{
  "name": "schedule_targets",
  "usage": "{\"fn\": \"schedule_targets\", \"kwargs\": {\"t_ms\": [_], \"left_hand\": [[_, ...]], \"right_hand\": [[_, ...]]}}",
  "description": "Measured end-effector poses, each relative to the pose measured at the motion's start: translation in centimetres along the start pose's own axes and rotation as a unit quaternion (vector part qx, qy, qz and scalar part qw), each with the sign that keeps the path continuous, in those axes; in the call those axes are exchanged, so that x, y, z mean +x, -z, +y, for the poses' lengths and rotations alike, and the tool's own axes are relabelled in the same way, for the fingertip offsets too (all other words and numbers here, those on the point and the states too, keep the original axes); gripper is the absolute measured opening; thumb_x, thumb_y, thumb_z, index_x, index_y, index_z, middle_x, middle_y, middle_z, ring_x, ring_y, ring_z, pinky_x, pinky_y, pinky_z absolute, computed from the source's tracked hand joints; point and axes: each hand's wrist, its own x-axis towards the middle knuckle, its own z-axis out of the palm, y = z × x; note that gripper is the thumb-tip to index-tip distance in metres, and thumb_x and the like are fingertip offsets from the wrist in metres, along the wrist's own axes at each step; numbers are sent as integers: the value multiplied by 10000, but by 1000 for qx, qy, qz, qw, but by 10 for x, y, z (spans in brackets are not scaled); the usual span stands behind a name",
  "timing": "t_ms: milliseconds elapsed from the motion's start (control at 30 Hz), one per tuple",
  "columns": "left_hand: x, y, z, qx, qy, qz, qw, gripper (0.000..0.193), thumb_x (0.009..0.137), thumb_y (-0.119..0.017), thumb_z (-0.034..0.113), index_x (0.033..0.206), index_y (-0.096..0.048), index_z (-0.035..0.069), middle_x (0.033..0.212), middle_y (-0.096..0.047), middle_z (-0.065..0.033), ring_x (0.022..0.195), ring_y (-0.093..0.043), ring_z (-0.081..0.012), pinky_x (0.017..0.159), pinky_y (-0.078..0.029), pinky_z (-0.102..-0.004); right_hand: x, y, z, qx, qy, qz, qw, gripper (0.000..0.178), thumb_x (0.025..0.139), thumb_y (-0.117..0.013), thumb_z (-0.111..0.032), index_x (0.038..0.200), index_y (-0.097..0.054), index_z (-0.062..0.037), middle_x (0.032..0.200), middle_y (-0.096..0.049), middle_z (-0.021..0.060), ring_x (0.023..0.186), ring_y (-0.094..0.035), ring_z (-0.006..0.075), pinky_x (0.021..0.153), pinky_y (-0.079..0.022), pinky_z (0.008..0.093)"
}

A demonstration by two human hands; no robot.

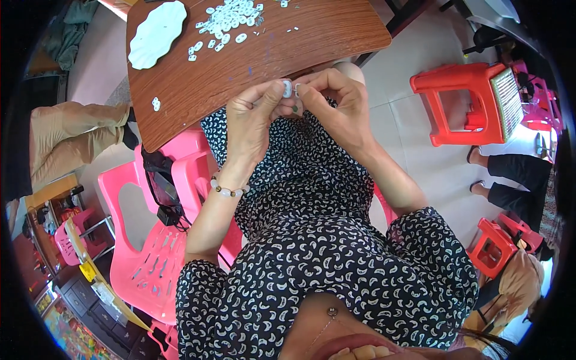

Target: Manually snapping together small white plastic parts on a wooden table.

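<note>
Above my lap, by the near edge of the brown table (324, 39), my two hands meet. My left hand (249, 123) is closed, with a small rounded white plastic piece (287, 89) pinched between thumb and fingers. Right beside it, my right hand (342, 108) pinches a tiny whitish part (297, 88), too small to name, against or very near that piece. On the table lies a loose pile of small white oval pieces with holes (231, 17). A few similar ones (156, 104) sit apart near the left edge.
A white scalloped plate (157, 35) rests on the table's far left. Pink plastic chairs (129, 258) stand at my left, one with a black bag (159, 174). Red stools (426, 108) are at the right. Other people's legs show left (78, 138) and right (510, 174).
</note>
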Motion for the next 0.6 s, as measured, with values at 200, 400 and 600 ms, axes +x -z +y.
{"fn": "schedule_targets", "kwargs": {"t_ms": [200, 400, 600], "left_hand": [[-1, 0, 1, 19, -8, 7, 1000, 222, 889, -667, 155, 994, -677, -41, 866, -698, -116, 723, -661, -146, 664, -561, -251], [-1, 1, 0, 11, -8, 4, 1000, 230, 885, -674, 163, 989, -677, -42, 867, -697, -118, 713, -658, -145, 652, -565, -256], [-2, 2, 2, 19, -10, 11, 1000, 232, 881, -680, 167, 982, -677, -42, 852, -695, -113, 699, -655, -142, 647, -568, -259]], "right_hand": [[-1, -1, -5, 4, -17, -4, 1000, 151, 846, -663, -80, 814, -628, 64, 870, -692, 119, 729, -643, 110, 651, -531, 242], [-2, 1, -10, 7, -56, -20, 998, 89, 880, -628, -46, 850, -643, 36, 953, -678, 97, 814, -592, 85, 715, -495, 230], [-2, 1, -7, -24, -61, -25, 998, 95, 885, -625, -48, 884, -655, 42, 954, -675, 90, 817, -596, 87, 716, -498, 232]]}}
